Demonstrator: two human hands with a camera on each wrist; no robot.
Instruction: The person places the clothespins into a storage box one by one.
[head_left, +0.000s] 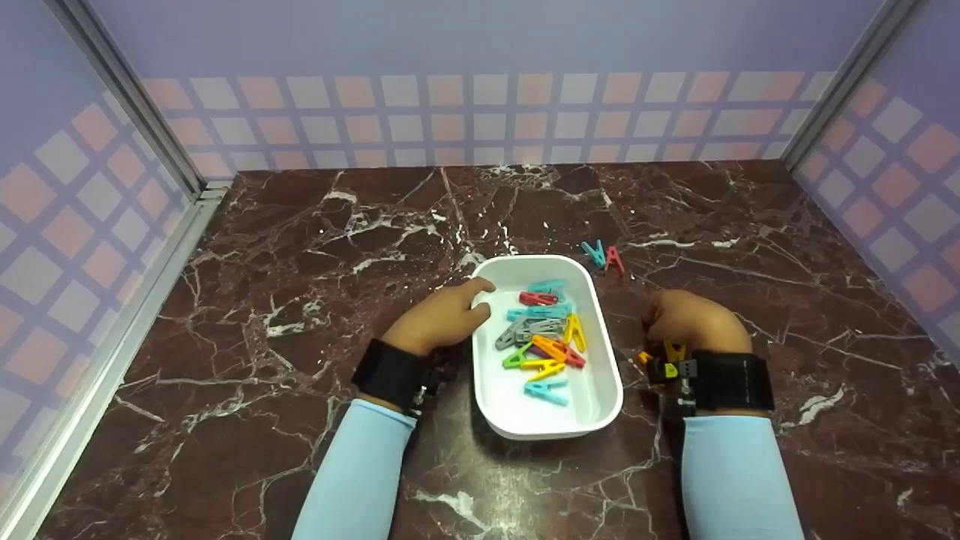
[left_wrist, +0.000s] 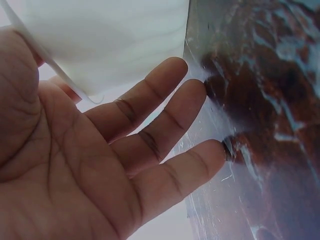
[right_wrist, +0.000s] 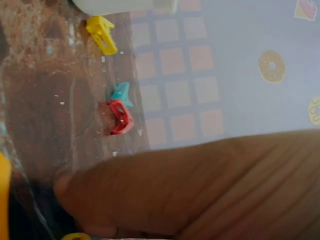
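Observation:
My left hand (head_left: 442, 319) holds the left rim of a white plastic tub (head_left: 609, 360). In the left wrist view the thumb and index finger pass over the rim, while the other three fingers stretch along the outside. Several clothespins lie inside the tub, among them a grey one (head_left: 511, 332), an orange one (head_left: 549, 347) and a light blue one (head_left: 546, 391). My right hand (head_left: 697, 322) is right of the tub, low over the tabletop, fingers bent downward. Near it are a yellow clothespin (head_left: 675, 351) and an orange piece (head_left: 643, 358). Its fingertips are partly hidden; whether they pinch anything is unclear.
Beyond the tub's far right corner, a blue clothespin (head_left: 595, 253) and a red clothespin (head_left: 614, 260) lie together. Another yellow clothespin (right_wrist: 101, 35) shows near the tub in the right wrist view. A patterned wall (head_left: 480, 112) borders the dark marbled tabletop (head_left: 300, 262).

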